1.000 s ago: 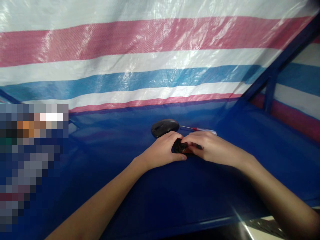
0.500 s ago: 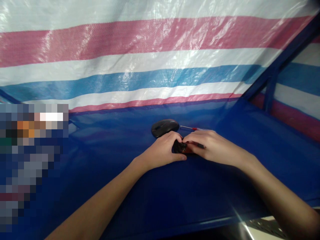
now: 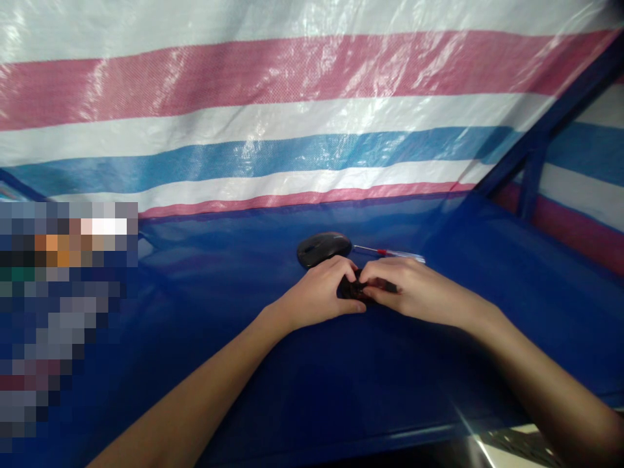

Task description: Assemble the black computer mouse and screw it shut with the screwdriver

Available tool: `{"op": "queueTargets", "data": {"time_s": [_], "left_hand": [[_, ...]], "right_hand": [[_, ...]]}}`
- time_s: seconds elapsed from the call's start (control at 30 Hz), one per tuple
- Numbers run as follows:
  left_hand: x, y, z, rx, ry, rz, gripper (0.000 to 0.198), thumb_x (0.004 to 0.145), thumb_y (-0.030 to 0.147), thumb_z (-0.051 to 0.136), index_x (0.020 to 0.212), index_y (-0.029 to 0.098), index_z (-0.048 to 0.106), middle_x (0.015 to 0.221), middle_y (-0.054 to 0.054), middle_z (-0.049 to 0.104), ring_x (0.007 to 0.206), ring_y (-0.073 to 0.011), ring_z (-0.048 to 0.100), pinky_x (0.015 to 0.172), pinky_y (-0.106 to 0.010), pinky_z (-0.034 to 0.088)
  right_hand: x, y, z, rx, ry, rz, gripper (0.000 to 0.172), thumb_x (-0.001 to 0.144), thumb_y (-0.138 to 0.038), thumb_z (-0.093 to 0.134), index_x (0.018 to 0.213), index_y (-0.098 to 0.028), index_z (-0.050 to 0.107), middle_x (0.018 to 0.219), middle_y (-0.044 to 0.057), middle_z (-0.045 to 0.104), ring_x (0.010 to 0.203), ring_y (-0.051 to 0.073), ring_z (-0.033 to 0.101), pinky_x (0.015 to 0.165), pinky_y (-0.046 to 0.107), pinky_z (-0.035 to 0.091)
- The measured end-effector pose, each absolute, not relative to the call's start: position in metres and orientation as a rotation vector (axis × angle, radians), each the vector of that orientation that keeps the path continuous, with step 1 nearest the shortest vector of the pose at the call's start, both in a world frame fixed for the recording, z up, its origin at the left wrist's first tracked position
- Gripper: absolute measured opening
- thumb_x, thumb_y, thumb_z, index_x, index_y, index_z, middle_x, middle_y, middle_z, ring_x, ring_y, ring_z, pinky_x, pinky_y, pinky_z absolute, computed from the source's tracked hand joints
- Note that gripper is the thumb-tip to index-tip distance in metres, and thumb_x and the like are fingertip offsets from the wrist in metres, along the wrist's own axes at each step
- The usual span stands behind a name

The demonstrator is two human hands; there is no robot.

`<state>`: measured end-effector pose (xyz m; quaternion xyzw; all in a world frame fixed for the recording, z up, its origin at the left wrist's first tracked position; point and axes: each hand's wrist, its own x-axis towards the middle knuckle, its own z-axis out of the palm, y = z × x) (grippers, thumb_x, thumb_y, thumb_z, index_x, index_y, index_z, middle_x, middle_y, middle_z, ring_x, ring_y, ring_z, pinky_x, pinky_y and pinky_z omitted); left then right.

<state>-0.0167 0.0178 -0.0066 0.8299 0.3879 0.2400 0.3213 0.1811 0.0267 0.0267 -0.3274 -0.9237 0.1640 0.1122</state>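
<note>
Both hands meet over a small black plastic part point(image 3: 350, 287) low on the blue table. My left hand point(image 3: 316, 289) curls round its left side, thumb along the near edge. From the right, my right hand point(image 3: 407, 283) grips at the same part, thumb and fingers closed near its middle. Fingers cover much of the part, so its exact kind is unclear. Just beyond the left hand lies a black computer mouse point(image 3: 323, 249), or its shell. A screwdriver point(image 3: 387, 253) with a red and clear handle lies behind the right hand, its shaft pointing towards the mouse.
The blue tabletop point(image 3: 273, 390) runs to a front edge near me. A striped plastic sheet point(image 3: 273, 78) hangs behind it. Blue frame bars point(image 3: 531, 156) stand at the right. The left side is blurred into blocks.
The right hand's fingers have shifted slightly over the black part, and less of its reddish-brown sheen shows. More of the screwdriver handle is visible. The left hand keeps its hold.
</note>
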Motion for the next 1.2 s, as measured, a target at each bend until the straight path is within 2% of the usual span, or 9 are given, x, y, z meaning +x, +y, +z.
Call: {"op": "queueTargets", "data": {"time_s": [0.3,0.47,0.67,0.83,1.2], "left_hand": [[-0.0166,0.0181,-0.0081,2.209,1.015,0.636,0.029,0.07,0.035,0.071,0.083,0.02,0.05,0.101,-0.003,0.058,0.094,-0.0195,0.056,0.083,-0.033,0.043],[-0.0171,0.0173,-0.0068,2.218,1.028,0.634,0.032,0.071,0.037,0.071,0.089,0.02,0.051,0.1,-0.003,0.058,0.094,-0.02,0.056,0.082,-0.033,0.043],[-0.0168,0.016,-0.0059,2.219,1.062,0.606,0.04,0.072,0.039,0.069,0.102,0.019,0.052,0.102,-0.004,0.059,0.094,-0.0211,0.056,0.081,-0.033,0.043],[-0.0165,0.0163,-0.0065,2.227,1.064,0.611,0.041,0.072,0.039,0.07,0.103,0.02,0.053,0.104,-0.005,0.059,0.096,-0.0216,0.056,0.083,-0.034,0.043],[-0.0176,0.0169,-0.0086,2.257,1.016,0.626,0.037,0.074,0.04,0.068,0.103,0.02,0.053,0.108,-0.005,0.059,0.102,-0.0204,0.056,0.089,-0.033,0.042]], "right_hand": [[0.1785,0.0263,0.0257,-1.023,-2.695,0.432,0.007,0.086,-0.02,0.053,0.084,-0.02,0.06,0.079,0.001,0.066,0.069,0.014,0.06,0.064,0.025,0.041],[0.1806,0.0282,0.0245,-1.0,-2.722,0.448,0.013,0.088,-0.021,0.05,0.093,-0.021,0.062,0.087,0.001,0.068,0.079,0.016,0.063,0.076,0.029,0.043],[0.1808,0.0275,0.0272,-0.969,-2.724,0.408,0.014,0.088,-0.017,0.05,0.085,-0.02,0.064,0.08,0.001,0.067,0.074,0.015,0.062,0.07,0.025,0.042],[0.1815,0.0289,0.0265,-1.017,-2.723,0.42,0.011,0.086,-0.015,0.052,0.085,-0.02,0.062,0.083,0.0,0.067,0.076,0.015,0.062,0.073,0.026,0.041],[0.1808,0.0303,0.0258,-1.069,-2.823,0.453,0.015,0.084,-0.014,0.048,0.074,-0.018,0.058,0.075,0.001,0.062,0.069,0.014,0.058,0.064,0.025,0.039]]}}
